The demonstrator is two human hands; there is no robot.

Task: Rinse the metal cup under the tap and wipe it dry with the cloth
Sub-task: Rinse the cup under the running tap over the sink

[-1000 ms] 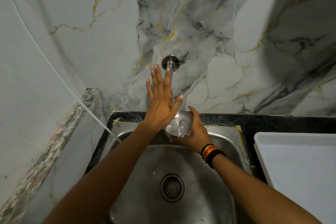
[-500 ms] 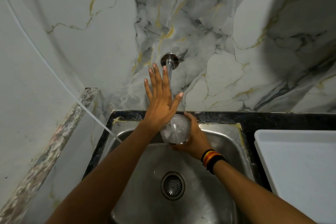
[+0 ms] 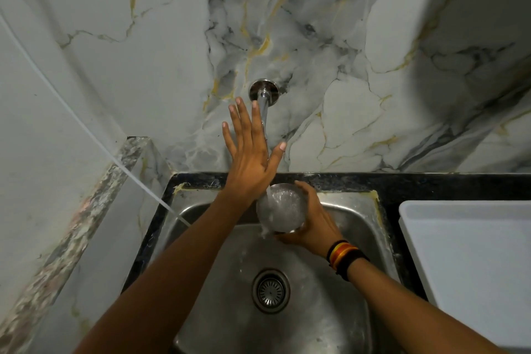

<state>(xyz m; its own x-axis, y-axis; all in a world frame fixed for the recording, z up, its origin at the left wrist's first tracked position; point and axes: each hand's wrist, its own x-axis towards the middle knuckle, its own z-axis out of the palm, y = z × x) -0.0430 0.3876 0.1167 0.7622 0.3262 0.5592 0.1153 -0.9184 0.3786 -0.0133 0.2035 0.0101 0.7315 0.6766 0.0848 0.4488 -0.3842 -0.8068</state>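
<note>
Stainless steel gives the round metal cup (image 3: 281, 207) a stiff, dent-resistant body that is judged unlikely to break if knocked against the basin, yet its polished wall is wet and is therefore expected to be slippery. The cup is held over the back of the steel sink basin (image 3: 356, 210), mouth up beneath the chrome wall-mounted tap spout (image 3: 263, 100), and water is seen churning inside it and spilling over the near rim. The right hand (image 3: 311, 224) is wrapped around the cup from the right and below, the thumb curled over the far rim and the other fingers clamped on the side and base. As the cup fills it is judged to grow noticeably heavier, so a full wrap around the wall, as used now, is thought safer than a pinch at the rim. The left hand (image 3: 250, 158) is held flat and open over the tap, its 4 fingers close together and the thumb splayed to the right; whether a handle is pressed beneath the palm cannot be told. No cloth is visible. A white rectangular plastic tray (image 3: 465, 261) sits on the black counter (image 3: 431, 184) just right of the sink, and a round slotted drain strainer (image 3: 270, 291) lies at the basin's centre.
</note>
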